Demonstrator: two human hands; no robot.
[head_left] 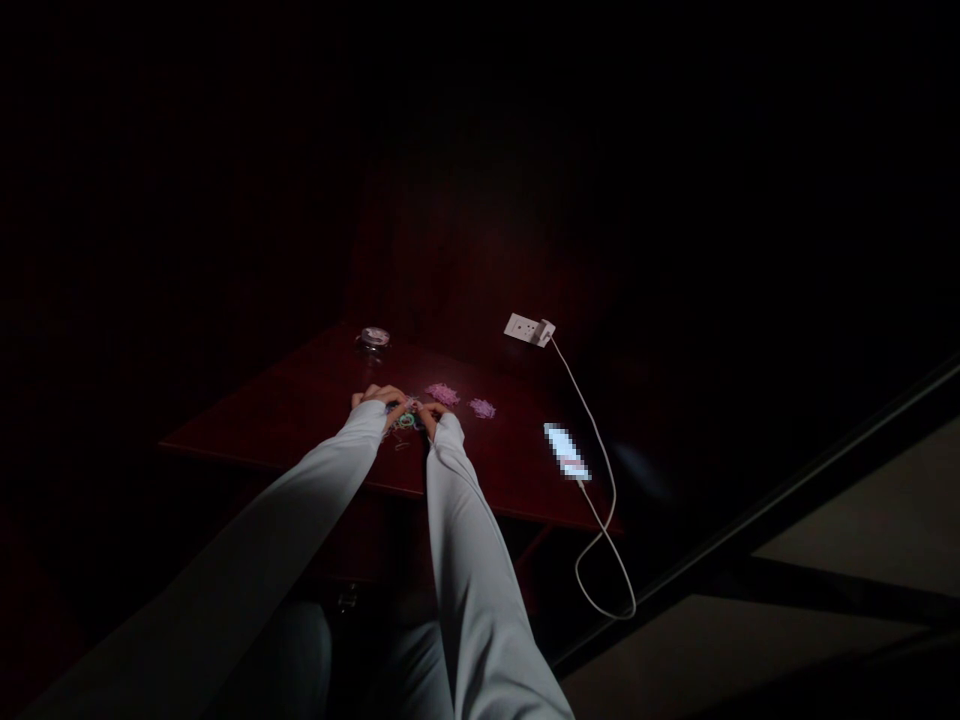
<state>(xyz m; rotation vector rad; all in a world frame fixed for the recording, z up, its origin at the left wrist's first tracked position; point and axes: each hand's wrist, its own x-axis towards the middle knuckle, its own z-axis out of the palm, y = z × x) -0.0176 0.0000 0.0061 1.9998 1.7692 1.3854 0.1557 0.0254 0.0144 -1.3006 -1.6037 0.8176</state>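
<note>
Left hand (384,396) and right hand (431,416) meet over the mixed pile (406,421) of small coloured strands, which lies toward the near edge of the desk (300,420), around the middle of its length. The fingertips of both hands come close together above the pile, with pinkish bits at them; whether either hand is clamped on a strand is too small to tell. Green and pale loops show between the wrists, and a few thin strands trail toward the near edge. Just beyond the right hand sits a pink pile (442,394), and to its right, apart from it, a smaller purple pile (483,409). A round, clear container (374,339) stands near the far left corner; its top looks pale, and its contents cannot be made out. Toward the right end of the desk lies a lit phone (568,453), joined to a white cable (592,415). The cable loops past the near right corner and runs up to a charger (544,332) in the wall outlet (521,327).
</note>
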